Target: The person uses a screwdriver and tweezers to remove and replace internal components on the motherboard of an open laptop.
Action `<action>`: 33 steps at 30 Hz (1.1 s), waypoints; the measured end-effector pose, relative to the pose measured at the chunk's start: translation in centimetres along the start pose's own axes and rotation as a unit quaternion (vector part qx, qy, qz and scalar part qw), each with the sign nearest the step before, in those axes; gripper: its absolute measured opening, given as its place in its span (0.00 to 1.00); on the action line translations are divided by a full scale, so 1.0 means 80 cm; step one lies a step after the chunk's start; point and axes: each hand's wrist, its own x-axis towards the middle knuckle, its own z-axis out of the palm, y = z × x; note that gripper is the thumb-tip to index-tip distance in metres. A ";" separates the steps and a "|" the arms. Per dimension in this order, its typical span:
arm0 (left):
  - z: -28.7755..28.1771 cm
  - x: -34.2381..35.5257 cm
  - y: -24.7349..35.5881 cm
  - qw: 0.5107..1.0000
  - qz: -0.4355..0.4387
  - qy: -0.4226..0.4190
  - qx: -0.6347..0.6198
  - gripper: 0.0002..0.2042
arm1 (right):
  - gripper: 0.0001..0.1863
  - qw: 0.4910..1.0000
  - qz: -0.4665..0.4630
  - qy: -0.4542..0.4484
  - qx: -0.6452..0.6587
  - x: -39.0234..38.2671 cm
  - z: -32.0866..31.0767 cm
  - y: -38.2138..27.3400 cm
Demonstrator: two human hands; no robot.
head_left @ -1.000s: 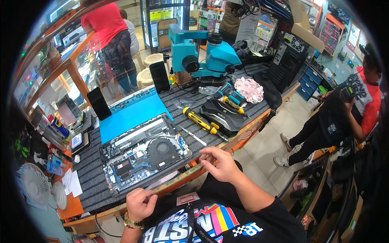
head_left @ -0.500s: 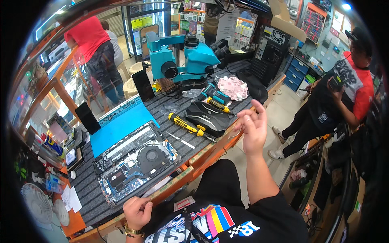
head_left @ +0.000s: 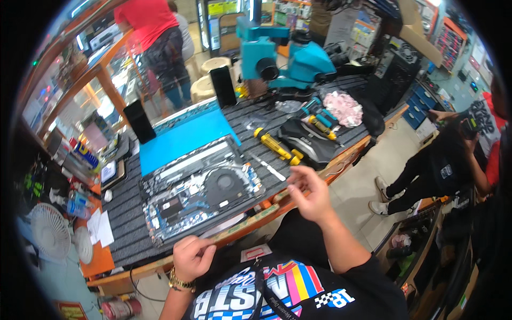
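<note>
A laptop base (head_left: 200, 194) lies on the ribbed grey bench mat with its cover off, so the round black fan (head_left: 224, 183) and blue circuit board show. By its near edge, over my lap, hovers my left hand (head_left: 192, 257), fingers loosely curled in and nothing visible in them. My right hand (head_left: 311, 194) is raised just past the bench's front edge, fingers bent but apart, holding nothing I can see. Closest to it are a slim white-handled tool (head_left: 269, 167) and a yellow-and-black screwdriver (head_left: 276, 146). Behind the screwdriver sits a black angular case (head_left: 306, 140).
Beyond the laptop is a blue work mat (head_left: 189, 137) with two phones standing behind it. A teal microscope (head_left: 298, 61) rises at the back. A teal power tool (head_left: 314, 109) and a computer tower (head_left: 394, 72) stand farther right. A person (head_left: 458, 144) stands at the right.
My right hand has lowered and come left toward the bench edge, its fingers more bent. My left hand has risen slightly. The whole view has shifted, and the bench things keep their places.
</note>
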 end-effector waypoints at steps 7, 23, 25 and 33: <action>0.001 0.000 -0.002 1.000 0.000 0.005 0.002 0.04 | 0.16 0.999 -0.019 0.023 -0.039 0.026 0.001 0.014; -0.002 0.004 -0.001 1.000 -0.005 -0.007 0.009 0.04 | 0.13 0.932 -0.095 -0.058 -0.346 0.081 0.063 0.027; -0.003 0.004 -0.002 1.000 -0.002 -0.014 0.009 0.04 | 0.11 0.934 -0.092 -0.043 -0.342 0.082 0.070 0.028; -0.009 0.006 0.001 0.999 -0.032 -0.026 -0.026 0.04 | 0.12 0.947 -0.070 -0.002 -0.312 0.080 0.073 0.030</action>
